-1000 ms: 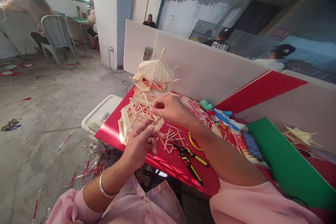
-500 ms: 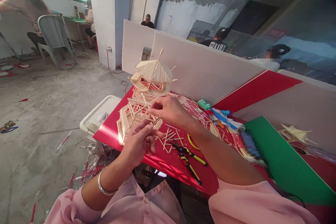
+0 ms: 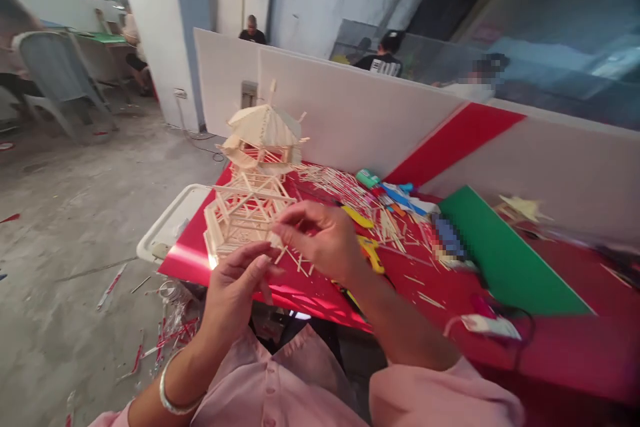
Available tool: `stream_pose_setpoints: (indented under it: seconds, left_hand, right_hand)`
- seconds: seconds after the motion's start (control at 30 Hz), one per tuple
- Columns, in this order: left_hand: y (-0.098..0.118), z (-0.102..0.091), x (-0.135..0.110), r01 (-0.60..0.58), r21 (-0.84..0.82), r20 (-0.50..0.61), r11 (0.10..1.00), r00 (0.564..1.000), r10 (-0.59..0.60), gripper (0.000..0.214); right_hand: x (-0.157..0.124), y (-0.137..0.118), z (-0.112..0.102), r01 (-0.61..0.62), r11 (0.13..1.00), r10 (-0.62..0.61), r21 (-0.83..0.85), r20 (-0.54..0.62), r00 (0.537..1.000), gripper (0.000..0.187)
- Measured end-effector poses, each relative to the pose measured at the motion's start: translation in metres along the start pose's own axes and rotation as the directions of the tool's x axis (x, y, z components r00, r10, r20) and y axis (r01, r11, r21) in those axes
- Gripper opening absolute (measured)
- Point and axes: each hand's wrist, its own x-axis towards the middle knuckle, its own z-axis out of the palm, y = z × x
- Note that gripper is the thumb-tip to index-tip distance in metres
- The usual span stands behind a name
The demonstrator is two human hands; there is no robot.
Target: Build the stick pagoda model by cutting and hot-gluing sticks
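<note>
A pavilion-like model of thin wooden sticks with a peaked roof (image 3: 265, 125) stands on the red tabletop. In front of it is a stick framework (image 3: 240, 203) with open lattice sides. My left hand (image 3: 235, 283) is at the framework's near side, its fingers loosely bent and apart, with nothing visible in them. Close by on the right, my right hand (image 3: 323, 240) has thumb and forefinger brought together over the framework's right edge. Whatever may be between those fingertips is too small to make out. Loose sticks (image 3: 300, 263) lie below the hands.
Many sticks (image 3: 330, 183) are spread behind my right hand. A yellow-handled tool (image 3: 370, 253) lies beside my right wrist, partly hidden. Farther right are a green board (image 3: 510, 257) and a white power strip (image 3: 493, 327). A pale partition (image 3: 345, 103) borders the table; people sit beyond it.
My view has swung right, showing more of the table's right side. My right hand has drawn back slightly from the framework toward me; both hands stay close together.
</note>
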Motion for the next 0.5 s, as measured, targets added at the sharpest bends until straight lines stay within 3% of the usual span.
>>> stream_pose_setpoints:
  seconds: [0.13, 0.2, 0.27, 0.33, 0.37, 0.4, 0.43, 0.5]
  left_hand:
    - [-0.011, 0.009, 0.005, 0.023, 0.071, 0.053, 0.997, 0.998, -0.026, 0.022]
    - [-0.019, 0.016, 0.008, 0.078, 0.1, 0.091, 0.992, 0.992, -0.087, 0.021]
    - [-0.027, 0.022, 0.008, 0.125, 0.109, 0.101, 0.986, 0.986, -0.136, 0.024]
    - [-0.031, 0.027, 0.006, 0.138, 0.105, 0.075, 0.985, 0.986, -0.146, 0.026]
    - [-0.031, 0.029, 0.004, 0.134, 0.105, 0.057, 0.985, 0.988, -0.14, 0.027]
    - [-0.031, 0.03, 0.003, 0.125, 0.106, 0.038, 0.986, 0.991, -0.13, 0.028]
    - [-0.029, 0.03, 0.002, 0.112, 0.107, 0.015, 0.988, 0.993, -0.114, 0.028]
    - [-0.023, 0.029, 0.0, 0.084, 0.1, -0.031, 0.991, 0.996, -0.081, 0.028]
  right_hand:
    - [-0.051, 0.022, 0.019, -0.006, 0.993, 0.024, 0.116, -0.16, 0.987, 0.012]
    - [-0.063, 0.034, 0.017, -0.038, 0.987, 0.069, 0.158, -0.193, 0.979, 0.012]
    - [-0.071, 0.049, -0.001, -0.093, 0.982, 0.119, 0.165, -0.156, 0.981, 0.016]
    - [-0.078, 0.074, -0.032, -0.181, 0.981, 0.19, 0.075, -0.139, 0.972, 0.027]
    - [-0.081, 0.091, -0.049, -0.253, 0.967, 0.242, -0.021, -0.225, 0.944, 0.031]
    - [-0.083, 0.111, -0.067, -0.356, 0.922, 0.29, -0.154, -0.336, 0.896, 0.031]
    - [-0.085, 0.134, -0.083, -0.487, 0.816, 0.344, -0.311, -0.416, 0.842, 0.031]
    - [-0.087, 0.181, -0.107, -0.683, 0.521, 0.532, -0.513, -0.43, 0.729, 0.041]
